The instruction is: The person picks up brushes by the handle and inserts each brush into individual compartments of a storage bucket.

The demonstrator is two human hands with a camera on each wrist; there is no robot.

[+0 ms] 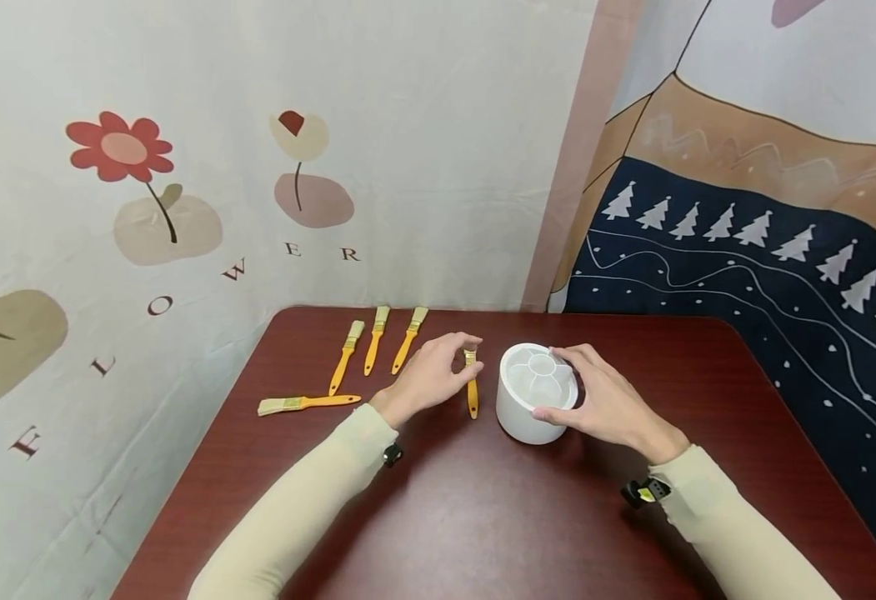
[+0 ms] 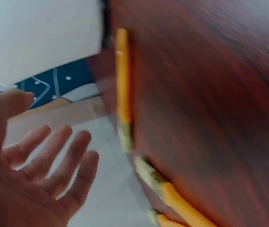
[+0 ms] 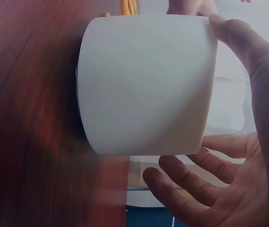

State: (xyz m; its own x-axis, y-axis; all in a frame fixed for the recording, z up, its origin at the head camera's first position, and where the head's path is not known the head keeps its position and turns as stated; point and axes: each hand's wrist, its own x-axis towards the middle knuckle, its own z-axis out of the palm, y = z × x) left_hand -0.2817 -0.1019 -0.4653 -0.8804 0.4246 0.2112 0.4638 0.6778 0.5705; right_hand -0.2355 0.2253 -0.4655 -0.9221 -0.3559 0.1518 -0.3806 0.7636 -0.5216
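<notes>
A white round holder (image 1: 529,419) with a divided top stands upright on the table. My right hand (image 1: 608,398) grips it from the right, the thumb at its near rim and the fingers at its far rim. In the right wrist view the holder's smooth side wall (image 3: 146,87) fills the space before that hand. My left hand (image 1: 432,372) hovers left of the holder, fingers relaxed and holding nothing. Beside it a paintbrush (image 1: 473,400) with a yellow handle lies on the table, bristles pointing away and partly hidden by the fingers.
Several more yellow-handled brushes lie at the left: three side by side near the back edge, among them one brush (image 1: 409,342), and another brush (image 1: 310,404) lying crosswise. The dark red table (image 1: 475,525) ends against a printed curtain (image 1: 438,167).
</notes>
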